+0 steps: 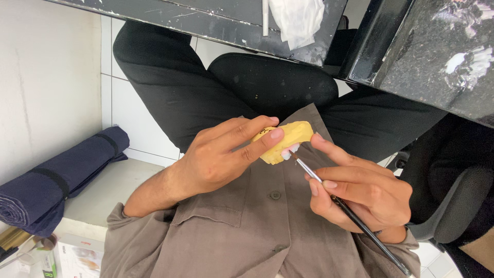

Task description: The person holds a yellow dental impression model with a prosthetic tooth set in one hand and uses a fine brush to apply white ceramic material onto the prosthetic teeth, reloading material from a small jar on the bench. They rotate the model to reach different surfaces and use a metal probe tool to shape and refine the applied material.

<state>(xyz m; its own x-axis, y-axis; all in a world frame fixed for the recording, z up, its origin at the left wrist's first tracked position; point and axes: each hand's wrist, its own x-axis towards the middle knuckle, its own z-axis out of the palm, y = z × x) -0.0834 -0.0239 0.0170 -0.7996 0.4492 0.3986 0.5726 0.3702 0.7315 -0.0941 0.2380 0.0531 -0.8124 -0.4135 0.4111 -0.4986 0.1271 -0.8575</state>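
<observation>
My left hand (pixel 226 157) grips a yellow dental cast (pixel 290 135) with pale teeth showing at its lower edge, held over my lap. My right hand (pixel 360 188) pinches a thin dark brush (pixel 355 216) like a pen. The brush tip touches the teeth on the underside of the cast. The brush handle runs down to the lower right past my wrist. Both hands are close together above my brown shirt.
A dark speckled worktop (pixel 206 18) spans the top, with a crumpled white tissue (pixel 298 18) on it. A rolled navy mat (pixel 56 177) lies on a ledge at left. Small jars and a leaflet (pixel 77 257) sit at bottom left. A chair armrest (pixel 458 201) is at right.
</observation>
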